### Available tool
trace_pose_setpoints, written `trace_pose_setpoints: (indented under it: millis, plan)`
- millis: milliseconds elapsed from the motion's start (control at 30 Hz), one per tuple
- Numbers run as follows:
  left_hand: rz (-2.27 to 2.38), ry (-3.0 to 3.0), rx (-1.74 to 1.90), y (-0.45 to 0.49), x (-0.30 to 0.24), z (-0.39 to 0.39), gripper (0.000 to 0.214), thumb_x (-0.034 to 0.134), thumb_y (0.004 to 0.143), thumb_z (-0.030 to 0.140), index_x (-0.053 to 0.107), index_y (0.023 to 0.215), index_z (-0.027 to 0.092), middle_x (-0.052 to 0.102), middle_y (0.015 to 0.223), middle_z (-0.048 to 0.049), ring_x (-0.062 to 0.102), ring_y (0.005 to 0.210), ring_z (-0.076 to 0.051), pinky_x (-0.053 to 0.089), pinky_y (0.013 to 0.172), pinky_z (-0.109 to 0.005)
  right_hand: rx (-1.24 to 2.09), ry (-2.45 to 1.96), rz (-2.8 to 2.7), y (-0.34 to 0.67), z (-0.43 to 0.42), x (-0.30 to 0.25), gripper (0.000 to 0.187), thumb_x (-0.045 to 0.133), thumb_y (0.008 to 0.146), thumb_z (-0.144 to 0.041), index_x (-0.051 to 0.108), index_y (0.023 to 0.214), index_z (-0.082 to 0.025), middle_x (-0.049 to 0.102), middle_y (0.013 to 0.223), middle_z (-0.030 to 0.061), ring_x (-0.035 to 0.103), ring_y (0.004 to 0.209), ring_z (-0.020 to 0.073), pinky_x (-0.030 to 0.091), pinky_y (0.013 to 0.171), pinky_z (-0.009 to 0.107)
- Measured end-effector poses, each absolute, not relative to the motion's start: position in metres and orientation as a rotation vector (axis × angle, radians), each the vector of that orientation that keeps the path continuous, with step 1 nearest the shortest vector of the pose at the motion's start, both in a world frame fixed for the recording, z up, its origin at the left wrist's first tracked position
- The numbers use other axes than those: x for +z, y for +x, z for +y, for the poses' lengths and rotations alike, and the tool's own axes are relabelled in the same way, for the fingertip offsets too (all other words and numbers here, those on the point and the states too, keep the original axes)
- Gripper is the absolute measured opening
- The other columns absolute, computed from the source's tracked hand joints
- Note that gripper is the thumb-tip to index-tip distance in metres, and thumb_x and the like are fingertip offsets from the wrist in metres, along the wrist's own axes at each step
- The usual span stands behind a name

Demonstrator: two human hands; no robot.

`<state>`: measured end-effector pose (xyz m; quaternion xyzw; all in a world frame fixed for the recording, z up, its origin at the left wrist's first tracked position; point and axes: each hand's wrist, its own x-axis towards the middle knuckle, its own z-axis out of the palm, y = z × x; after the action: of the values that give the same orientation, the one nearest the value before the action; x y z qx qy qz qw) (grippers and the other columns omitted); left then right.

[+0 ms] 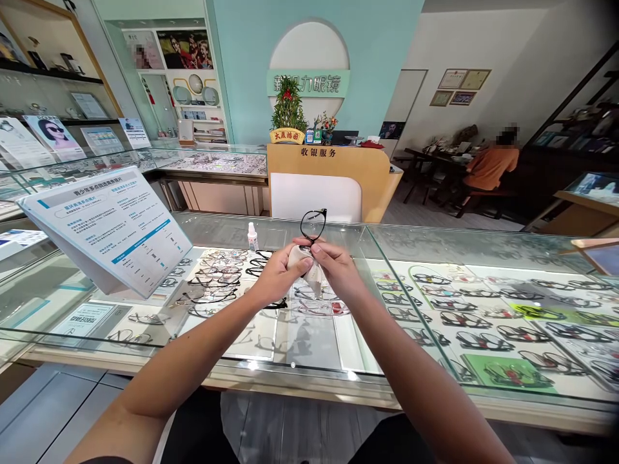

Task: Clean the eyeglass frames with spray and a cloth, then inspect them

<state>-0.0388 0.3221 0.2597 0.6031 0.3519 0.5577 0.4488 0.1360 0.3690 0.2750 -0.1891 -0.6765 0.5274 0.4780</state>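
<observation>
A pair of dark-rimmed eyeglasses [313, 240] is held up over the glass counter, one round lens standing above my fingers. My left hand [280, 276] is closed on a pale cleaning cloth [315, 283], which wraps the lower lens and hangs down between my hands. With thumb and fingers, my right hand [338, 265] pinches the frame near its middle, touching the cloth. Fingers and cloth hide most of the lower lens. Beyond my left hand, a small white bottle [252, 238] stands on the counter.
Rows of eyeglass frames [457, 320] lie within the glass display counter [348, 367]. A tented sign [111, 225] stands on its left part. Farther back are a wooden cashier desk [333, 167] with a potted plant [289, 106] and a seated person in orange [491, 164].
</observation>
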Motion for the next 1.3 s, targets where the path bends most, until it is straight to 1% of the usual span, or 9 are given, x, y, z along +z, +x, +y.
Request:
trace_pose_setpoints:
  millis: [67, 133, 233, 333, 467, 567, 700, 1067, 1300]
  plan:
    - [0.876, 1.494, 1.378, -0.038, 0.258, 0.322, 0.055, 0.08, 0.095, 0.07, 0.07, 0.114, 0.019, 0.06, 0.086, 0.0012, 0.051, 0.077, -0.014, 0.042, 0.073, -0.026, 1.287, -0.447, -1.656, 0.135, 0.369, 0.275, 0.043, 0.077, 0.098, -0.07, 0.091, 0.111, -0.031, 0.08, 0.141, 0.0065, 0.066, 0.141, 0.03, 0.048, 0.127, 0.048]
    - [0.881, 1.498, 1.39, -0.037, 0.258, 0.321, 0.057, 0.078, 0.096, 0.07, 0.069, 0.12, 0.02, 0.058, 0.084, 0.0024, 0.049, 0.074, -0.014, 0.041, 0.071, -0.026, 1.275, -0.445, -1.657, 0.134, 0.368, 0.277, 0.044, 0.077, 0.097, -0.071, 0.091, 0.107, -0.031, 0.081, 0.137, 0.0063, 0.066, 0.14, 0.0301, 0.049, 0.126, 0.048]
    - [0.923, 1.533, 1.451, -0.035, 0.261, 0.319, 0.059, 0.076, 0.097, 0.071, 0.067, 0.124, 0.02, 0.057, 0.083, 0.0027, 0.048, 0.073, -0.015, 0.04, 0.07, -0.027, 1.217, -0.479, -1.664, 0.133, 0.365, 0.281, 0.045, 0.077, 0.096, -0.073, 0.089, 0.094, -0.029, 0.083, 0.124, 0.0063, 0.069, 0.131, 0.0298, 0.055, 0.116, 0.046]
    - [1.034, 1.583, 1.505, -0.034, 0.264, 0.316, 0.054, 0.074, 0.098, 0.071, 0.065, 0.106, 0.019, 0.056, 0.081, 0.0022, 0.047, 0.073, -0.015, 0.038, 0.067, -0.027, 1.061, -0.515, -1.628, 0.132, 0.361, 0.283, 0.044, 0.08, 0.095, -0.069, 0.083, 0.084, -0.027, 0.079, 0.105, 0.0056, 0.072, 0.108, 0.0262, 0.059, 0.096, 0.042]
    - [1.198, 1.679, 1.534, -0.034, 0.266, 0.312, 0.05, 0.069, 0.103, 0.066, 0.054, 0.085, 0.022, 0.051, 0.073, 0.0033, 0.044, 0.067, -0.014, 0.031, 0.063, -0.029, 0.688, -0.612, -1.551, 0.13, 0.353, 0.283, 0.028, 0.079, 0.099, -0.05, 0.075, 0.087, -0.025, 0.075, 0.087, 0.0027, 0.067, 0.082, 0.0204, 0.056, 0.079, 0.038]
    - [1.309, 1.782, 1.549, -0.034, 0.268, 0.309, 0.049, 0.064, 0.107, 0.062, 0.049, 0.081, 0.023, 0.05, 0.068, 0.0034, 0.043, 0.064, -0.015, 0.029, 0.063, -0.031, 0.446, -0.643, -1.535, 0.128, 0.346, 0.283, 0.016, 0.074, 0.101, -0.037, 0.072, 0.089, -0.026, 0.075, 0.084, 0.0023, 0.066, 0.075, 0.0196, 0.055, 0.075, 0.038]
    - [1.426, 1.948, 1.584, -0.034, 0.27, 0.307, 0.045, 0.062, 0.108, 0.054, 0.046, 0.079, 0.025, 0.053, 0.068, 0.0012, 0.048, 0.068, -0.019, 0.031, 0.068, -0.033, 0.317, -0.622, -1.544, 0.128, 0.344, 0.281, 0.01, 0.072, 0.102, -0.033, 0.073, 0.094, -0.027, 0.077, 0.086, 0.003, 0.068, 0.074, 0.0199, 0.057, 0.072, 0.039]
    - [1.538, 2.277, 1.602, -0.042, 0.261, 0.315, 0.034, 0.06, 0.106, 0.043, 0.05, 0.078, 0.026, 0.059, 0.068, -0.0034, 0.044, 0.069, -0.024, 0.032, 0.073, -0.037, 0.34, -0.657, -1.565, 0.128, 0.345, 0.279, 0.01, 0.071, 0.102, -0.034, 0.072, 0.095, -0.027, 0.077, 0.084, 0.0024, 0.068, 0.072, 0.0194, 0.056, 0.071, 0.038]
    - [1.504, 2.238, 1.653, -0.041, 0.264, 0.314, 0.038, 0.063, 0.105, 0.045, 0.046, 0.076, 0.027, 0.056, 0.067, -0.0019, 0.041, 0.068, -0.023, 0.033, 0.074, -0.037, 0.444, -0.714, -1.609, 0.13, 0.347, 0.277, 0.015, 0.064, 0.103, -0.036, 0.063, 0.091, -0.027, 0.069, 0.076, -0.0012, 0.061, 0.069, 0.018, 0.051, 0.071, 0.035]
